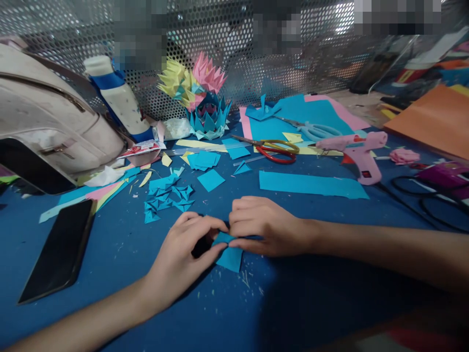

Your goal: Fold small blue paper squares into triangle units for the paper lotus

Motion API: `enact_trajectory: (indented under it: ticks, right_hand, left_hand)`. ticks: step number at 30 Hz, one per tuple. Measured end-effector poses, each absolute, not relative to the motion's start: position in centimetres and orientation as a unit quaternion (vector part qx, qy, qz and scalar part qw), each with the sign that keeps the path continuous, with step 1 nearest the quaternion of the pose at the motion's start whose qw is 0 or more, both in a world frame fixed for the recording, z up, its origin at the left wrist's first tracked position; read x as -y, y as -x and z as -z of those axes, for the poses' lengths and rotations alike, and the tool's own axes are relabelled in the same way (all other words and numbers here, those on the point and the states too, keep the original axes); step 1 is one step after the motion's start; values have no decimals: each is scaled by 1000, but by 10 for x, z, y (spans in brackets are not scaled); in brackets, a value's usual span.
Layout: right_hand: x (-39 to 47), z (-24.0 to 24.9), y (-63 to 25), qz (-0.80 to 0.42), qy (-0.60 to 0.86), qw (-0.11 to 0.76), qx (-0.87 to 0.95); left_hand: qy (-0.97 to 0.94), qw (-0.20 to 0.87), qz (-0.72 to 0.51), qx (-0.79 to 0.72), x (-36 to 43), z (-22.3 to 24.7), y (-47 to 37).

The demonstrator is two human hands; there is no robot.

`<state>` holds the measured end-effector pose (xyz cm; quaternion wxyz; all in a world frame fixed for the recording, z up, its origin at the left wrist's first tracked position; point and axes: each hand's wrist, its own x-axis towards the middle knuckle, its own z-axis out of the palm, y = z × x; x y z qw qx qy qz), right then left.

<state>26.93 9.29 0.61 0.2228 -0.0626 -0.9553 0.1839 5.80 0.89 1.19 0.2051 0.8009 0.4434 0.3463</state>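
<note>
Between my two hands, low in the middle of the view, is a small blue paper piece [230,259] with a fold across its upper part. My left hand [190,244] pinches its left side between thumb and fingers. From the right, my right hand [266,227] presses the fold with thumb and curled fingers. Beyond my left hand lie several folded blue paper pieces [168,195]. A flat blue square [211,180] and a pile of blue squares [204,160] rest farther back. To the right is a long blue strip [313,186].
Red-and-yellow scissors [276,150], light blue scissors [317,131] and a pink glue gun [361,149] with a black cable lie behind. At left are a phone [58,249], a bag [54,112] and a bottle [119,98]. Paper flowers [208,115] stand by the perforated metal panel.
</note>
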Motion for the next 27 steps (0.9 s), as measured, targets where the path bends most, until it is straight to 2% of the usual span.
enact_trajectory:
  ticks: [4, 6, 10, 17, 27]
  right_hand:
    - [-93, -7, -265, -356, 115, 243, 895]
    - [-94, -8, -264, -387, 146, 249, 876]
    - [-94, -8, -264, -362, 166, 244, 884]
    - [-93, -4, -266, -268, 213, 218, 914]
    - [-97, -6, -267, -328, 159, 244, 899]
  left_hand:
    - [-768, 240, -338, -489, -9, -9, -57]
    - [-761, 252, -322, -503, -10, -8, -56]
    - [-758, 248, -320, -512, -13, -5, -52]
    - [-785, 180, -278, -523, -20, -6, -43]
    - [-847, 102, -269, -447, -20, -8, -38]
